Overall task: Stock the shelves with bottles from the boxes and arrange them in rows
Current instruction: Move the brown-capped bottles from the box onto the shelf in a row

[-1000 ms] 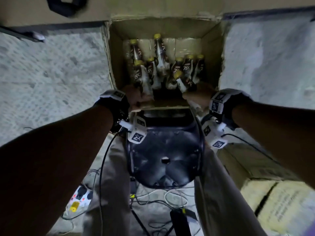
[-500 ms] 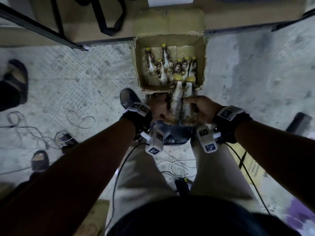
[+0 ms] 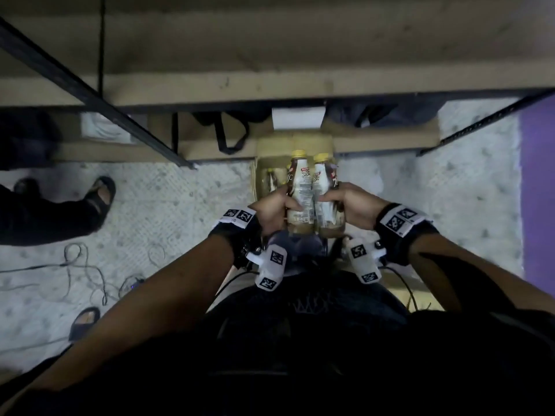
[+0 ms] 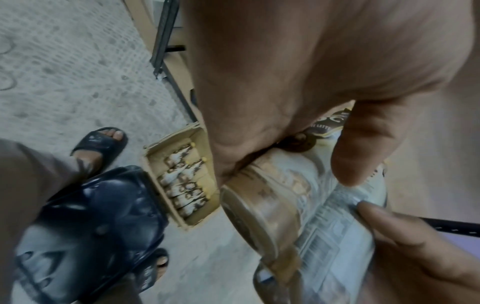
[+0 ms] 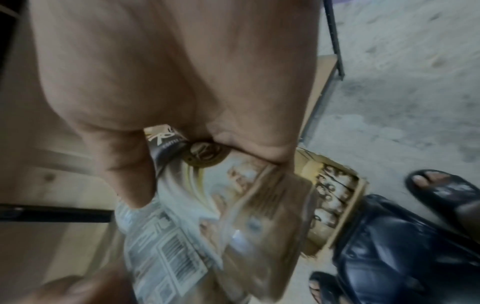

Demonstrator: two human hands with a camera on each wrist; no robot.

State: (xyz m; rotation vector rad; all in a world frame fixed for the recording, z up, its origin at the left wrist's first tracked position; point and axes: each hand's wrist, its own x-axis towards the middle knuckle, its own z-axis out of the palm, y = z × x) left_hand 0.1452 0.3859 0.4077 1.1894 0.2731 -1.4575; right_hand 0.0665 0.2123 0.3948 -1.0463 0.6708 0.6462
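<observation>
Two coffee-drink bottles with yellow caps and cream and brown labels are held upright side by side at waist height. My left hand (image 3: 283,205) grips the left bottle (image 3: 300,187); in the left wrist view its thumb (image 4: 363,144) lies across the label of that bottle (image 4: 285,197). My right hand (image 3: 332,199) grips the right bottle (image 3: 322,187), which shows in the right wrist view as a blurred bottle (image 5: 207,205). Below them on the floor stands the open cardboard box (image 3: 259,175), with several more bottles (image 4: 182,185) lying inside.
Wooden shelf boards (image 3: 270,85) on a black metal frame (image 3: 90,94) fill the top of the head view. A dark blue plastic stool (image 4: 91,216) stands just behind the box. Another person's sandalled foot (image 3: 100,193) and loose cables (image 3: 75,265) are on the floor at left.
Both hands took a bottle each out of the box and raised them. The view rose with them, so the box now lies far below.
</observation>
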